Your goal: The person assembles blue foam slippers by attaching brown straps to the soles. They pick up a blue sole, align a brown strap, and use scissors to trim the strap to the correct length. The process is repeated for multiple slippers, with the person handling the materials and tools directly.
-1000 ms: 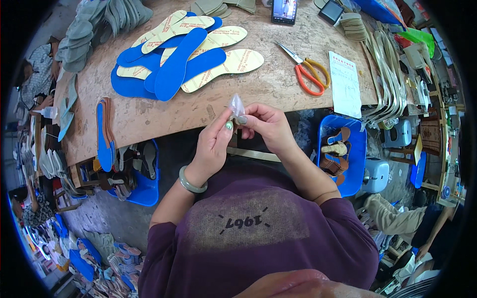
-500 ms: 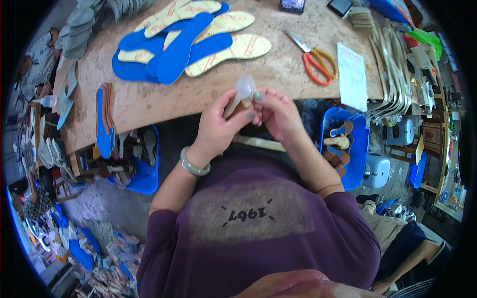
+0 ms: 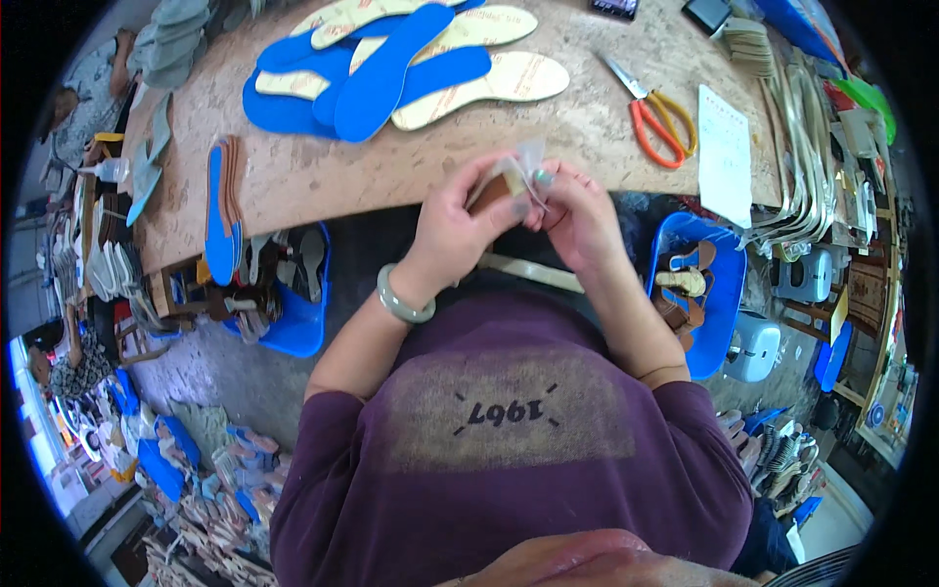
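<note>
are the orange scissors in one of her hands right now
No, the orange-handled scissors lie on the table, apart from both hands, which hold a small clear bag.

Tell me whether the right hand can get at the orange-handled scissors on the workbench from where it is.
Probably yes. The scissors lie uncovered on the workbench, just beyond the right hand, with nothing between them. But that hand is pinching a small clear bag with the left hand.

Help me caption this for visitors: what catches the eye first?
The fan of blue and cream insoles at the far side of the workbench. At its near edge, the left hand and right hand pinch a small brown piece in clear wrap. Orange-handled scissors lie to the right.
</note>
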A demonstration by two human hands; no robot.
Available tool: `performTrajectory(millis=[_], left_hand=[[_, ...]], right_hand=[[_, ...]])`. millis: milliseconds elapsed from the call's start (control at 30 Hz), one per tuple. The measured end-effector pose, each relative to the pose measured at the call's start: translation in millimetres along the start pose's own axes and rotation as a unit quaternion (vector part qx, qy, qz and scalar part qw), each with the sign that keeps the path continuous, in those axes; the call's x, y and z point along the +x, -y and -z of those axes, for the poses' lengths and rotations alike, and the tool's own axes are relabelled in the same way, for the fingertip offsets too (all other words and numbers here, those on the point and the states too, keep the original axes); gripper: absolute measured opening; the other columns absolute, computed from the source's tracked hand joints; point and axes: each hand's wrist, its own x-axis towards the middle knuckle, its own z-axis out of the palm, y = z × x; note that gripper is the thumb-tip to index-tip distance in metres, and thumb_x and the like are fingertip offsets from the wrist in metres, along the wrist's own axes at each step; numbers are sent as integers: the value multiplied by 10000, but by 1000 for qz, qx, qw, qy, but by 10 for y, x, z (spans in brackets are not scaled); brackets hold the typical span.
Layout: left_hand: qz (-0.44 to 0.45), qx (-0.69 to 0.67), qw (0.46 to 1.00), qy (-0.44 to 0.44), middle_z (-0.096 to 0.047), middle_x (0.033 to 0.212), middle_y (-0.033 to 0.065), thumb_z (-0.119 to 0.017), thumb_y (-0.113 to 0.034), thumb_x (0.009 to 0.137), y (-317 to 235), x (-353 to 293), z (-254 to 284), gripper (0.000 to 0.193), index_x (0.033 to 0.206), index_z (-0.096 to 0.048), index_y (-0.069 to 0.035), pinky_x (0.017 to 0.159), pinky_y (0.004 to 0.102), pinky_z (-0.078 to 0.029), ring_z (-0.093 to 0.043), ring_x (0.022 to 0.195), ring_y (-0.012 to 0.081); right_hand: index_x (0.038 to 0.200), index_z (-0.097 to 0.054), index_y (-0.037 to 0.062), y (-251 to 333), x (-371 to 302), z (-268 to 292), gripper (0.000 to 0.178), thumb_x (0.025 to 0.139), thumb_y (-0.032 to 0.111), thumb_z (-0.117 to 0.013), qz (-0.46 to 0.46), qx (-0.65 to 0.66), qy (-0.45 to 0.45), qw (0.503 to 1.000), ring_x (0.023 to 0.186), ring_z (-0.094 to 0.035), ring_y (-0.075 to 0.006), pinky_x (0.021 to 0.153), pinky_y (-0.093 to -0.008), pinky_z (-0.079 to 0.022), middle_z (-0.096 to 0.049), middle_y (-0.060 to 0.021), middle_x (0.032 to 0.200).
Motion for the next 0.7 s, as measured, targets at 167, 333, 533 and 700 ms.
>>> performTrajectory(millis=[167, 333, 533, 700], left_hand=[[-95, 204, 974, -6, -548, 821, 68, -669, 12, 778, 109, -7, 82, 360, 1134, -623, -19, 648, 264, -476, -582, 712, 147], [-191, 364, 911, 19, -508, 746, 74, -648, 5, 770, 83, -15, 157, 438, 1200, -611, -65, 581, 286, -440, -522, 626, 188], [-179, 324, 928, 33, -530, 748, 78, -573, -133, 867, 90, -94, 198, 391, 1253, -580, -71, 583, 287, -441, -519, 625, 181], [-187, 316, 930, 17, -545, 777, 96, -464, -176, 935, 107, -154, 179, 371, 1270, -560, -52, 593, 294, -453, -533, 634, 177]], right_hand=[[948, -607, 33, -28, -6, 0, 113, 899, 133, -584, -47, -8, 45, 998, 697, -593, -86, 645, -221, -479, -626, -20, 861], [970, -639, 19, 28, 1, 25, 166, 900, 162, -595, -60, -131, 69, 987, 680, -572, -73, 629, -213, -457, -621, -12, 804], [933, -654, 17, -77, -25, -6, 193, 894, 203, -619, -72, -101, 37, 992, 666, -569, -72, 598, -206, -440, -639, -24, 789], [968, -642, 27, -24, -65, -56, 207, 879, 214, -641, -79, -125, 77, 986, 652, -581, -81, 579, -208, -450, -646, -30, 804]])
